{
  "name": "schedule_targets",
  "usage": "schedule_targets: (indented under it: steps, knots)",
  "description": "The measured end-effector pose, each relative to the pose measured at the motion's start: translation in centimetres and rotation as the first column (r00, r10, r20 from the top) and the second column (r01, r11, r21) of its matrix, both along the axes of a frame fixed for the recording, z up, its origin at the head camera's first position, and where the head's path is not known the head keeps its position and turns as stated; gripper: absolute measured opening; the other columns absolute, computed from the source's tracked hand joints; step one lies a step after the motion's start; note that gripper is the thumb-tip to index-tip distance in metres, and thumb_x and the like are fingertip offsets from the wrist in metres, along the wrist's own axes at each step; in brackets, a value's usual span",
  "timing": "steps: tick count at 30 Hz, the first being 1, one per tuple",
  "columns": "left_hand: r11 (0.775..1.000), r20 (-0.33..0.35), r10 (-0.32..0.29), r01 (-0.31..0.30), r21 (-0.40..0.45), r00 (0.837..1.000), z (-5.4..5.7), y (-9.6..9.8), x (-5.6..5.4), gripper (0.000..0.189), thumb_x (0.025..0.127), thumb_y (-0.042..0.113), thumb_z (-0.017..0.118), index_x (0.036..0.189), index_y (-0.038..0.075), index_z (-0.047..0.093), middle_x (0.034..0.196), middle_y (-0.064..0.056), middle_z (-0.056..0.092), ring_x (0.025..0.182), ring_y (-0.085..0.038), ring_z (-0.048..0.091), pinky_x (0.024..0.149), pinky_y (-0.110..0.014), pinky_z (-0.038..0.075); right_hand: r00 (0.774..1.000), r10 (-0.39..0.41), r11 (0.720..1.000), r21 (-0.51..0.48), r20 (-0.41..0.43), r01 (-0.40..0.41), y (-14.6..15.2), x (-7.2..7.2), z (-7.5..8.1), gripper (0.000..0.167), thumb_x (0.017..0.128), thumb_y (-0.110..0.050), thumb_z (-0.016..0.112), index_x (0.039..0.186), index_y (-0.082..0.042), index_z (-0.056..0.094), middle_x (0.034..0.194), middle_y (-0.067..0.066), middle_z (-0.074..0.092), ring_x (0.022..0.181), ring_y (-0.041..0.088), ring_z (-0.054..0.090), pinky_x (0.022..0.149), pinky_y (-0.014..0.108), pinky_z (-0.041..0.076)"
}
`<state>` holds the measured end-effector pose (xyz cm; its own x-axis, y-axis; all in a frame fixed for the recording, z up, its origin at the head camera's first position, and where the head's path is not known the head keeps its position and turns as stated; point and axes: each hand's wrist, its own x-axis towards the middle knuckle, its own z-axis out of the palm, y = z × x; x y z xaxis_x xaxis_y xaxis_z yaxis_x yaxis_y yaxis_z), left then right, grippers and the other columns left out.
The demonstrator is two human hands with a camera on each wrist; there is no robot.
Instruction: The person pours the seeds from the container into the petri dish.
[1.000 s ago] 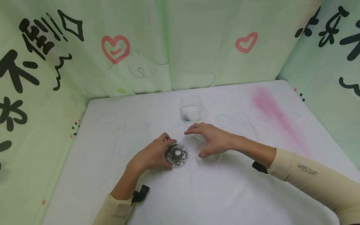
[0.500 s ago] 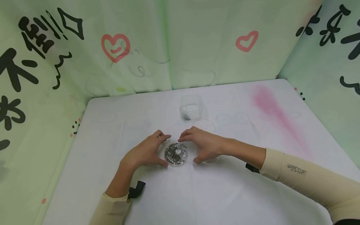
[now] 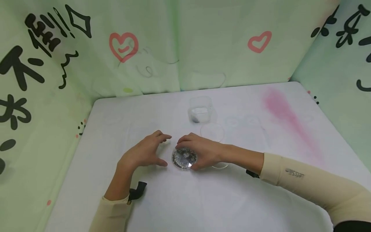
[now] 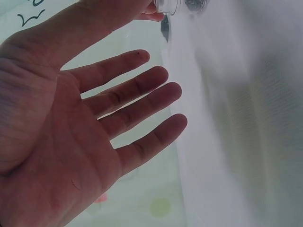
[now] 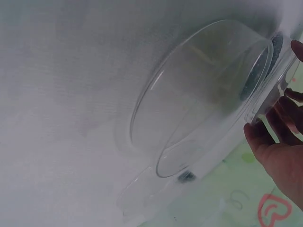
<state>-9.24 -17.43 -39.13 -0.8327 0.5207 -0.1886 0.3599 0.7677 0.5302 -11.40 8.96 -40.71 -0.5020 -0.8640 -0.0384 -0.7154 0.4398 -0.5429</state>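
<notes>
My right hand (image 3: 201, 151) spans a round clear dish (image 3: 184, 158) of dark and white flakes, fingers at its far rim and thumb at the near side. In the right wrist view, the fingertips of that hand (image 5: 279, 146) hold the clear edge, and the dark flakes (image 5: 274, 56) show beside it. My left hand (image 3: 142, 151) hovers left of the dish, apart from it, thumb and fingers spread. Its straight fingers and bare palm fill much of the left wrist view. Partly hidden beneath the right wrist is a clear round dish (image 3: 221, 166).
Behind the right hand lies another clear round piece (image 3: 212, 124). Farther back stands a clear squarish container (image 3: 200, 102) with something dark near its bottom. A white cloth covers the table (image 3: 162, 199). Green curtains with drawings rise behind and beside it.
The left hand has let go of the flake dish and drawn back to the left. My right hand has moved left from the empty clear dish onto the flake dish.
</notes>
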Motion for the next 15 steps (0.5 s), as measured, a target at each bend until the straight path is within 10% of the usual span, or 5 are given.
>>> schedule_targets:
  steps: [15]
  knots:
    - [1.0, -0.017, -0.003, 0.003, 0.013, 1.0, 0.33, -0.79, -0.18, 0.086, 0.075, 0.02, 0.095, 0.148, 0.004, 0.053, 0.134, -0.015, 0.059, 0.122, -0.033, 0.061, 0.1, -0.047, 0.052, 0.999, 0.045, 0.999, 0.021, -0.019, -0.044, -1.14, 0.12, -0.6, 0.067, 0.076, -0.019, 0.088, 0.137, -0.011, 0.062, 0.146, 0.007, 0.055, 0.134, 0.031, 0.05, 0.111, 0.044, 0.045]
